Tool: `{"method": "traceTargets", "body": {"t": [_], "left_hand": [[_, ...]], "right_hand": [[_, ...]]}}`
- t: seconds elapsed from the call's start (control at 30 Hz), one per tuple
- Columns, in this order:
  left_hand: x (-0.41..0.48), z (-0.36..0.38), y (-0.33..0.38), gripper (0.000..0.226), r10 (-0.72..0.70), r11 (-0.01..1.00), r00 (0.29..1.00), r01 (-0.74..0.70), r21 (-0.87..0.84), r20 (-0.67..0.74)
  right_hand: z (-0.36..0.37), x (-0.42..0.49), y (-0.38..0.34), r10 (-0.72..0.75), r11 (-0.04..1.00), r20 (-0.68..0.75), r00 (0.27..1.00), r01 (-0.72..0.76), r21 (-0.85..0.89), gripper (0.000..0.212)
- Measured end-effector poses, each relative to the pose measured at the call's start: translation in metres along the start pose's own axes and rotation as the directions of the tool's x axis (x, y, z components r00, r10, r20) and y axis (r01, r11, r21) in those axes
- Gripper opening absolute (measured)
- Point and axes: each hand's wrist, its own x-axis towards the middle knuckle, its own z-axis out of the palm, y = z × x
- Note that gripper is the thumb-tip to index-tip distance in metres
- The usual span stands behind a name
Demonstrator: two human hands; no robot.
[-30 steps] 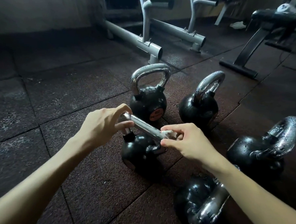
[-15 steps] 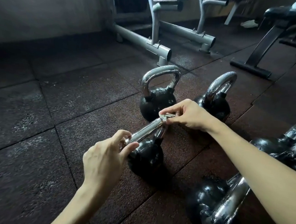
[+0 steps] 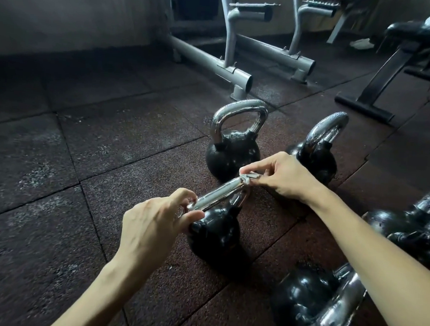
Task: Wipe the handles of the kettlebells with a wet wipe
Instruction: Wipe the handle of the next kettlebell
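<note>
A fallen kettlebell (image 3: 308,302) lies on its side nearest the camera at lower right, its chrome loop partly hidden behind the person's right forearm. Just beyond it, the left hand (image 3: 152,224) grips the near end of the chrome handle (image 3: 217,194) of the middle kettlebell (image 3: 214,236), with thumb and fingers curled round the bar. This bell stands on the rubber floor tiles (image 3: 83,154) between the two arms. At the handle's far end, the right hand (image 3: 283,177) pinches a crumpled wet wipe (image 3: 249,176) against the metal. The hands are apart, one at each end of the bar. At the right edge, a side kettlebell (image 3: 414,225) is cut off by the frame. Behind the hands stand an upright kettlebell (image 3: 232,153) in clear view and a rear kettlebell (image 3: 320,154) partly covered by the right hand. The bells' faces are unreadable in the dim light. Farther back, a grey rack frame (image 3: 215,62) rests on the floor. A dark bench (image 3: 390,72) stands at far right, and a pale object (image 3: 361,43) beyond it is too dim to make out.
</note>
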Motion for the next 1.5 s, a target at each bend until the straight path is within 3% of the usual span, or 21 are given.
{"method": "traceTargets", "body": {"t": [0.1,0.17,0.27,0.37,0.47,0.6,0.7,0.87,1.0,1.2,1.27,1.37,1.43,1.5], "left_hand": [[0.012,-0.005,-0.006,0.045,-0.083,0.982,0.979,0.112,-0.153,0.184],[0.035,-0.01,-0.012,0.048,-0.078,0.942,0.963,0.156,-0.298,0.257],[0.094,-0.014,-0.016,0.038,-0.072,0.922,0.974,0.146,-0.358,0.214],[0.166,0.002,-0.021,0.026,-0.084,0.948,0.994,0.101,-0.303,0.07],[0.222,0.028,-0.029,0.04,-0.122,0.943,0.992,0.124,-0.308,0.024],[0.254,0.061,-0.035,0.053,-0.163,0.918,0.984,0.175,-0.357,0.064],[0.26,0.077,-0.037,0.042,-0.16,0.881,0.98,0.194,-0.432,0.115],[0.261,0.081,-0.038,0.039,-0.123,0.929,0.984,0.16,-0.334,0.129],[0.264,0.071,-0.035,0.041,-0.111,0.94,0.978,0.161,-0.302,0.177],[0.279,0.057,-0.038,0.045,-0.049,0.953,0.949,0.138,-0.271,0.311],[0.288,0.054,-0.041,0.046,-0.028,0.959,0.931,0.128,-0.255,0.364],[0.295,0.051,-0.038,0.043,-0.001,0.969,0.914,0.101,-0.224,0.406],[0.296,0.049,-0.036,0.041,0.015,0.983,0.919,0.058,-0.172,0.393],[0.295,0.049,-0.033,0.041,0.049,0.993,0.926,-0.007,-0.114,0.374]], "right_hand": [[-0.008,0.002,-0.008,-0.013,1.0,0.017,1.0,0.013,-0.021,0.02],[-0.012,0.01,-0.009,-0.035,0.999,-0.06,0.998,0.035,-0.012,0.02],[-0.015,0.032,-0.014,-0.047,0.999,-0.271,0.961,0.046,-0.011,0.019],[-0.017,0.059,-0.018,-0.066,0.998,-0.45,0.89,0.059,-0.029,0.015],[-0.022,0.086,-0.024,-0.107,0.994,-0.52,0.848,0.093,-0.052,0.012],[-0.03,0.112,-0.035,-0.262,0.961,-0.561,0.786,0.157,-0.229,0.009],[-0.037,0.129,-0.043,-0.339,0.924,-0.549,0.764,0.161,-0.347,0.007],[-0.046,0.15,-0.043,-0.469,0.744,-0.294,0.833,0.193,-0.639,0.015],[-0.056,0.164,-0.031,-0.485,0.692,-0.141,0.863,0.28,-0.665,0.019],[-0.055,0.183,-0.028,-0.505,0.697,-0.073,0.86,0.356,-0.622,0.023],[-0.06,0.188,-0.029,-0.452,0.742,-0.076,0.889,0.327,-0.585,0.022],[-0.074,0.191,-0.019,-0.31,0.842,-0.211,0.927,0.165,-0.514,0.015],[-0.074,0.192,-0.01,-0.207,0.887,-0.329,0.922,0.035,-0.46,0.015],[-0.058,0.187,-0.007,-0.249,0.886,-0.388,0.887,0.047,-0.461,0.019]]}}
